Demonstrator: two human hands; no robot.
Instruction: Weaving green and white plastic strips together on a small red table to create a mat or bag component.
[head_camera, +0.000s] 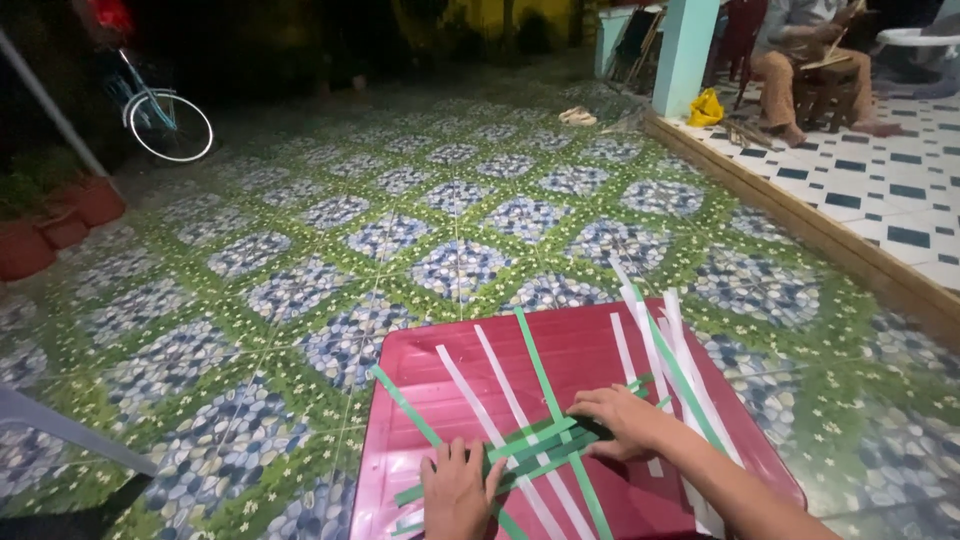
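My left hand (458, 490) and right hand (622, 420) press flat on crossed green and white strips (540, 440) over the red tray (590, 350); I'd keep crossings tight.

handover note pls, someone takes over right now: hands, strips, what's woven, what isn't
Left hand: flat on the strips at the red board's near edge, pinning them.
Right hand: pressing the crossing of green strips at mid-board.
White strips fan out toward the far edge; more lie loose at right.
Done: a few green strips interlaced at the centre.
Left: long ends are unwoven.
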